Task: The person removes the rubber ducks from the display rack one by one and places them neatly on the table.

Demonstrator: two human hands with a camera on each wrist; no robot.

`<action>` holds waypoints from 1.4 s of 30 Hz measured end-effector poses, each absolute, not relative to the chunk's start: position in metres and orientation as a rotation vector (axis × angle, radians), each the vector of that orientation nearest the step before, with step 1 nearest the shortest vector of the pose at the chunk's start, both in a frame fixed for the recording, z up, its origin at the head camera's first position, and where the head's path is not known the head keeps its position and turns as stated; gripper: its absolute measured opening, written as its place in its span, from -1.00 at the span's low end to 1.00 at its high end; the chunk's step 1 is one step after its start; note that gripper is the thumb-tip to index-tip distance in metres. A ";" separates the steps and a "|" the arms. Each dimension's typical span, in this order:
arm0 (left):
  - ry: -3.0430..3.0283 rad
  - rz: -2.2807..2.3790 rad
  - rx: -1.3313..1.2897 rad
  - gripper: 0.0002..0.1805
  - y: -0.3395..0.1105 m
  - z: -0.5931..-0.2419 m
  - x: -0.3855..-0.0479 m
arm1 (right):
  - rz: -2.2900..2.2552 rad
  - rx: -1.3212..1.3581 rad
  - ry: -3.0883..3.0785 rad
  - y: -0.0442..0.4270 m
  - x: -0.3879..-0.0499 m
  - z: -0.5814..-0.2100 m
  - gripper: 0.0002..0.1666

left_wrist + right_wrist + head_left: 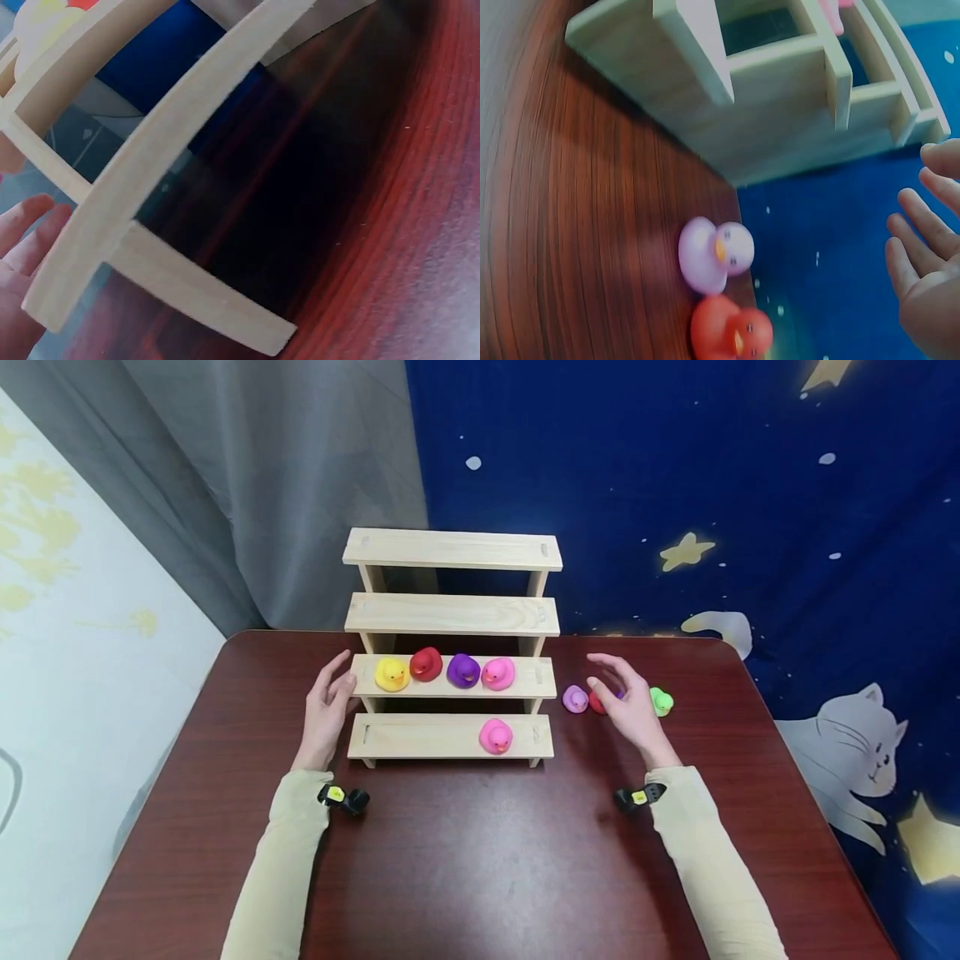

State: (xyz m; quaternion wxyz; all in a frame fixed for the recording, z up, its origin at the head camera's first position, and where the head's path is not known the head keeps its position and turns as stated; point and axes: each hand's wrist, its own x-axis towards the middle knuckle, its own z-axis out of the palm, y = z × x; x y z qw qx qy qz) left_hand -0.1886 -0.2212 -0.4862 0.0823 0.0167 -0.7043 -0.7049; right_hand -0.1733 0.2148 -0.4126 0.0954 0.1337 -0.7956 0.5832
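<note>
A stepped wooden rack (450, 737) stands on the table. On its second step from the bottom sit a yellow rubber duck (392, 674), a red duck (426, 664), a purple duck (463, 671) and a pink duck (498, 673). Another pink duck (496, 737) is on the lowest step. My left hand (324, 714) is at the rack's left end, fingers loosely bent; whether it touches the wood I cannot tell. Holding nothing, my right hand (632, 706) hovers over ducks right of the rack: a lilac one (714, 255), a red one (730, 330), a green one (661, 702).
The two upper steps (453, 613) of the rack rise at the back, close to a blue curtain (570, 460) and a grey curtain (300, 485). The dark red tabletop (465, 860) stretches toward me in front of the rack. A pale wall (75, 610) is on the left.
</note>
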 end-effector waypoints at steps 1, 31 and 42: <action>-2.112 -2.097 0.049 -0.44 -0.220 -0.486 -0.188 | 1.737 0.409 -2.352 0.212 -0.173 -0.412 -0.57; -2.267 -1.702 -0.087 -0.56 -0.190 -0.460 -0.168 | 1.770 0.724 -2.306 0.130 -0.178 -0.396 -0.58; -2.254 -1.637 0.003 -0.57 -0.184 -0.458 -0.167 | 1.771 0.696 -2.343 0.112 -0.182 -0.395 -0.57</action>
